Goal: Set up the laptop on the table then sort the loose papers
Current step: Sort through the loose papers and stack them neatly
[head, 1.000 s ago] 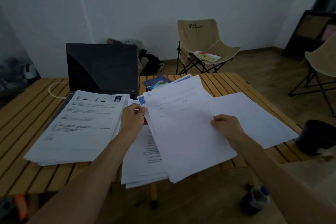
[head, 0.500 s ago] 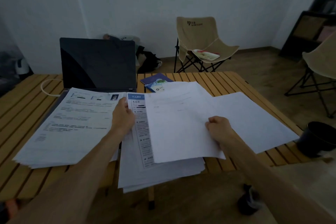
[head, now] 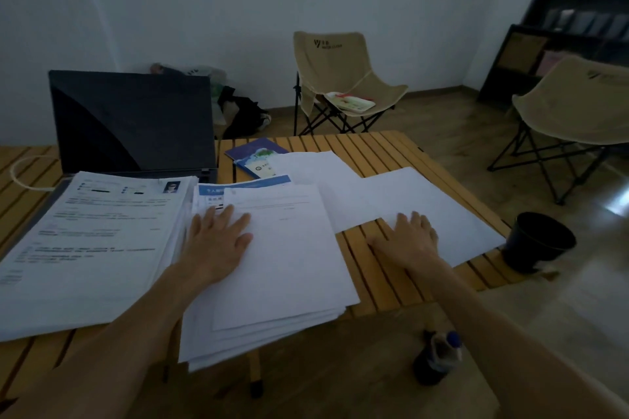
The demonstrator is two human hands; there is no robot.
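I've just laid the sheet I was pinching onto the middle stack (head: 272, 275); my left hand (head: 218, 245) now presses it flat, fingers spread. My right hand (head: 410, 241) rests open on the surface (head: 381, 146), touching the loose sheets (head: 425, 207). One more paper sorted, I judge. The open laptop (head: 132, 122) stands behind; its keyboard is buried under the left pile (head: 92, 241), and the print is unreadable.

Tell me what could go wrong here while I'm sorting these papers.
The middle stack hangs past the near edge of the table under your left hand; it could slide off once released. The tall stack lies over the open laptop, apparently covering its keyboard, and might press keys. Loose sheets by your right hand reach the far edge above the black bin.
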